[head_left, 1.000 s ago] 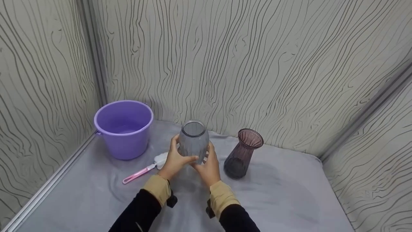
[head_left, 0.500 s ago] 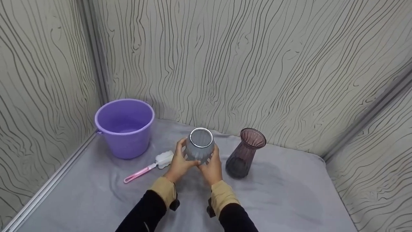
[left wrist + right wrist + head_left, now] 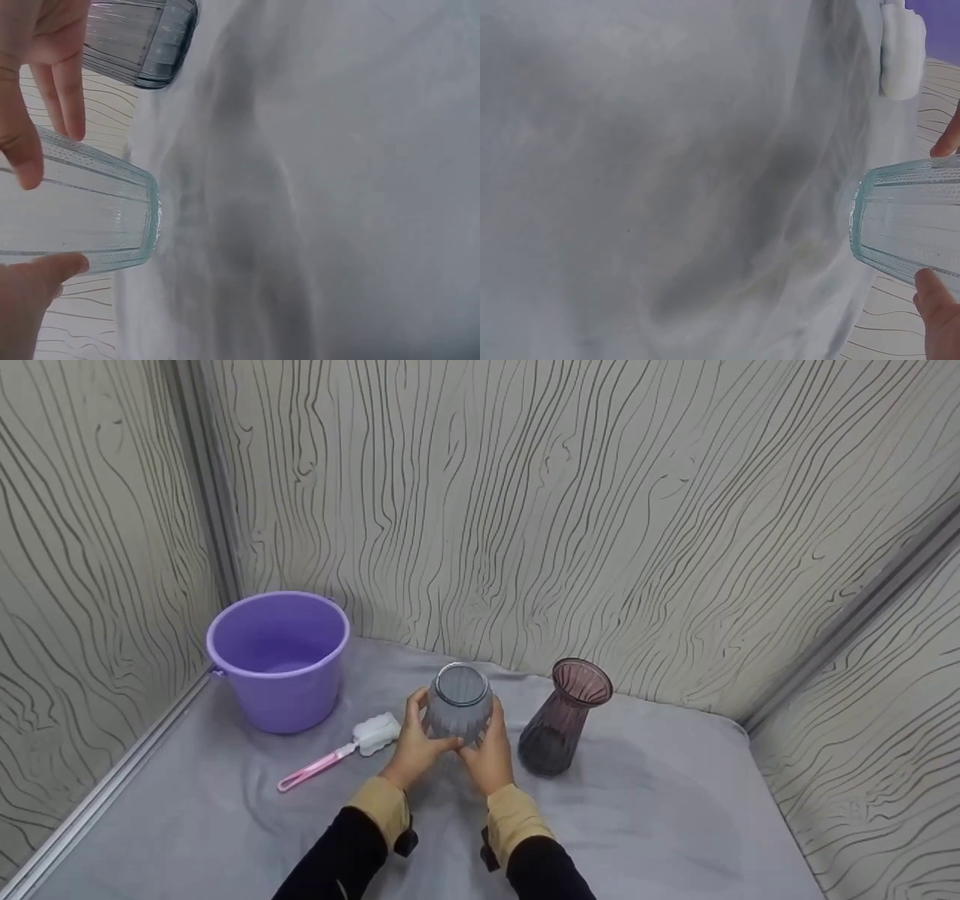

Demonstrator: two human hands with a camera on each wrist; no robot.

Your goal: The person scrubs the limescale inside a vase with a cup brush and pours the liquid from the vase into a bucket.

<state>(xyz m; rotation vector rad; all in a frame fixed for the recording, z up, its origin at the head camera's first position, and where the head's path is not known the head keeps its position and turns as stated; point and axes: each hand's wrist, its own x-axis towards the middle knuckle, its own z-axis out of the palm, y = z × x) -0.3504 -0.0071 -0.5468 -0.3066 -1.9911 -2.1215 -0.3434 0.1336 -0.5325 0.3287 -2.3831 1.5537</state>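
Between my two hands is a clear, ribbed glass vase [image 3: 459, 718] with a round mouth, seen from above in the head view. My left hand [image 3: 415, 748] grips its left side, thumb across the near face. On the other side, my right hand [image 3: 489, 756] grips it too, and the thumbs nearly meet. Both wrist views show the vase's thick base [image 3: 150, 221], which appears raised off the cloth. To the right stands a purple-tinted glass vase [image 3: 562, 720] with a flared rim. Left of my hands lies a bottle brush [image 3: 337, 754] with a white sponge head and pink handle.
A purple bucket [image 3: 289, 697] stands at the back left near the corner. Grey cloth [image 3: 645, 825] covers the table. Panels with a wood-grain pattern [image 3: 480, 510] enclose the back and sides.
Both hands have brought the clear vase lower and nearer, with a slight shift right, and its mouth faces the camera more. The brush's sponge head shows more fully. Purple vase and bucket stay put.
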